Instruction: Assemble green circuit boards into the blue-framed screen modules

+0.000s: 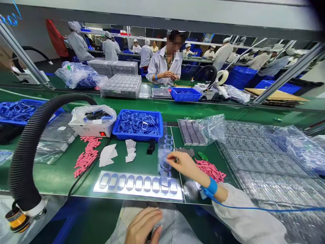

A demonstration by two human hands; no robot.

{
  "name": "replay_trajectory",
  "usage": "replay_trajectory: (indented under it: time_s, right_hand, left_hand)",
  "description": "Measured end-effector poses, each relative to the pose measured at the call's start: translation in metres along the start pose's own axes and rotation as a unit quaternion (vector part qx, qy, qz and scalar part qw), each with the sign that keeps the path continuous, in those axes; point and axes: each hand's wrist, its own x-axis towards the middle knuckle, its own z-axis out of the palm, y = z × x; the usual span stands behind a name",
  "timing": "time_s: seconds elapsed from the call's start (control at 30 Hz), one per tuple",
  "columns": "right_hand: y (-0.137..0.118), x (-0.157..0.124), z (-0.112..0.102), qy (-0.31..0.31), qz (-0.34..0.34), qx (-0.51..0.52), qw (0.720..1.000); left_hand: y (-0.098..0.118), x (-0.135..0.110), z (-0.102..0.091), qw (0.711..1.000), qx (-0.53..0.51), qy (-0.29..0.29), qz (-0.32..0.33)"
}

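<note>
My right hand (180,162), with a blue wrist strap (210,187), reaches over a clear strip of blue oval rings (165,173). Its thumb and forefinger are pinched close to one ring; whatever lies between the tips is too small to make out. Below the table edge, over my lap, my left hand (143,225) is curled with the thumb toward the fingers. Something greyish shows in its grip, mostly hidden. A white sheet with a row of blue-edged ovals (138,184) lies along the front edge; one more ring overlaps its right part.
Behind stand a blue bin of blue plastic frames (137,112) and a white box (87,130). Pink strips (86,159) lie left, more pink strips (210,169) right. A black hose (27,149) arches at left; clear trays (254,162) fill the right. A co-worker (165,64) sits opposite.
</note>
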Motion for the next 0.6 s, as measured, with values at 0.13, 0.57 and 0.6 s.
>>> replay_trajectory:
  time_s: [0.13,0.57,0.6]
  right_hand:
    - [-0.017,0.027,0.029,0.016,0.017,-0.123,0.992]
    - [-0.017,0.062,0.047,-0.03,0.026,-0.209,0.977]
    - [-0.016,0.062,0.046,-0.034,0.023,-0.205,0.978]
  left_hand:
    - [0.002,-0.005,0.004,0.998,-0.023,0.049,-0.039]
    - [-0.007,-0.018,-0.006,0.998,-0.02,0.034,-0.039]
    - [-0.007,-0.017,-0.005,0.998,-0.021,0.039,-0.039]
